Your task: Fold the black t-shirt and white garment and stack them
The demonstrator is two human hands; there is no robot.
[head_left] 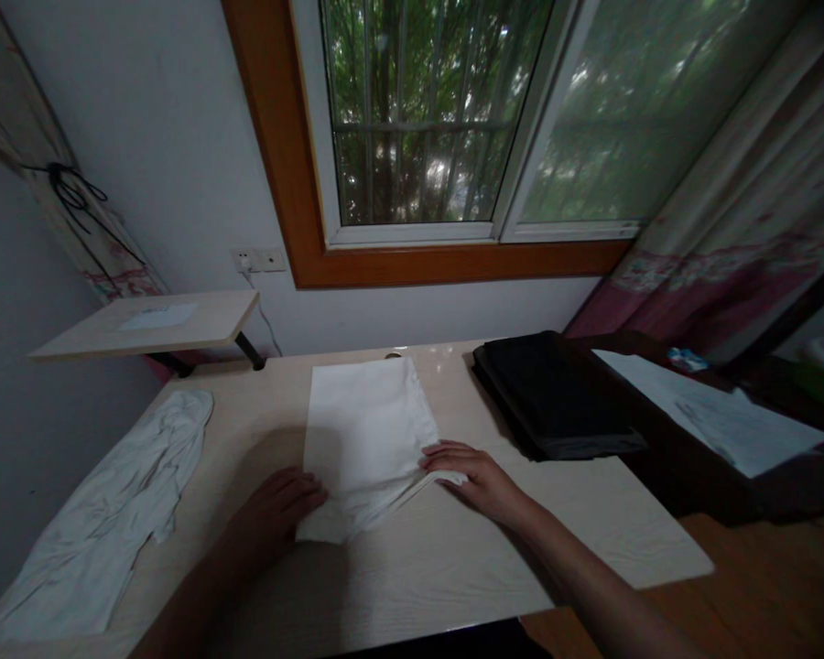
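Note:
A white cloth [371, 430], folded into a flat rectangle, lies on the pale wooden table [412, 595]. At its lower left edge, my left hand [281, 508] has its fingers bent over the fabric; the thumb is hard to see in the shadow. My right hand [477, 476] is closed on the right corner, with a layered fold between thumb and fingers. That corner is slightly lifted, and creases run along the cloth's near edge. Whether it is a garment or a plain piece of fabric, I cannot tell.
A crumpled white garment [116, 513] lies along the table's left side. Folded black cloths [549, 394] are stacked at the right. A small raised shelf [151, 325] carries a paper. Beyond the right edge, a white sheet [714, 412] lies on a dark surface.

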